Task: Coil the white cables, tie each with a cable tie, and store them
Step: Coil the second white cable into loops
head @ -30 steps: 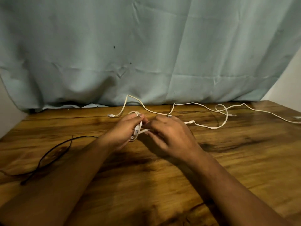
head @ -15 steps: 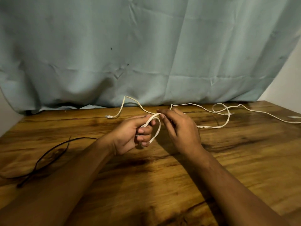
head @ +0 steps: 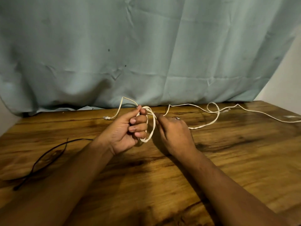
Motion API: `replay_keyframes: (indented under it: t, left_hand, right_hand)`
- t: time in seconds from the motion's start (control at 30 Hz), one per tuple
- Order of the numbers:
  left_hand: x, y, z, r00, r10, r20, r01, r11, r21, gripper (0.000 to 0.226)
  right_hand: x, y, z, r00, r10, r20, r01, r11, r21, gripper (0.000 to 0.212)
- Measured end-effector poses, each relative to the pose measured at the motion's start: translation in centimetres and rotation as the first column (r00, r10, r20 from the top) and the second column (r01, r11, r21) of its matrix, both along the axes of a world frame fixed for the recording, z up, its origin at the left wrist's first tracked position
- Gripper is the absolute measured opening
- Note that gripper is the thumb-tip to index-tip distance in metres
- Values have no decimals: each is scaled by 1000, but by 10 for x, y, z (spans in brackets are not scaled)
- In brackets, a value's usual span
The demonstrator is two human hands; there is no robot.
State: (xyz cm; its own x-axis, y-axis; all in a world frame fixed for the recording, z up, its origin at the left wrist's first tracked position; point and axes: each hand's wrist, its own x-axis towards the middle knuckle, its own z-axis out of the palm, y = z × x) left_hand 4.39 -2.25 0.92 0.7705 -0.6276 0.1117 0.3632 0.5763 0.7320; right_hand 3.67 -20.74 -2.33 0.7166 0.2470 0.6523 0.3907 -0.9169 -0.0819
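White cable (head: 153,128): flat, thin, likely light and limp; probably keeps kinks, turns likely to spring open if released. Few turns wound round left hand (head: 128,132) fingers, grip clamped on coil, held over tabletop (head: 228,160) centre. Right hand (head: 174,136) grip pinched on running strand just right of coil. Loose tail trails far right across tabletop, crossing itself in one loop; snag risk there. Plug end (head: 106,118) lies far left of hands. Best hold: across stacked turns, not at plug. Black cable ties (head: 78,139) near left. Tabletop glossy wood, looks slick. Pale green curtain (head: 146,54) behind, white wall (head: 290,79) far right.
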Motion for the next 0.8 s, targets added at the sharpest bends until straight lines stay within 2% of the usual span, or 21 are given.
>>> replay_keyframes:
  t: [0.13, 0.3, 0.37, 0.43, 0.5, 0.63, 0.8]
  left_hand:
    - [3, 1, 2, 992, 106, -73, -113, 990, -90, 28]
    - [11, 5, 5, 923, 364, -123, -374, 924, -75, 30]
    - [13, 6, 7, 889, 440, -128, -449, 892, -52, 31]
    - [16, 8, 6, 870, 481, -108, -486, 873, -31, 35]
    - [20, 12, 3, 872, 487, -45, -487, 873, 21, 38]
    - [24, 12, -5, 858, 487, 161, -513, 827, 231, 33]
    - [17, 2, -15, 834, 397, 383, -533, 758, 375, 26]
  right_hand:
    - [-6, 16, 0, 981, -29, -191, 2, 990, -142, 59]
    - [-10, 30, -6, 969, -49, -241, -4, 977, -215, 67]
    - [-12, 33, -8, 969, -42, -244, -19, 970, -242, 61]
    - [-17, 35, -7, 976, -15, -218, -49, 957, -288, 37]
    - [-22, 38, -5, 982, 33, -186, -93, 942, -322, 19]
    - [-24, 36, 0, 984, 168, -50, -175, 926, -335, 23]
    - [-24, 25, 9, 962, 273, 25, -257, 929, -267, 16]
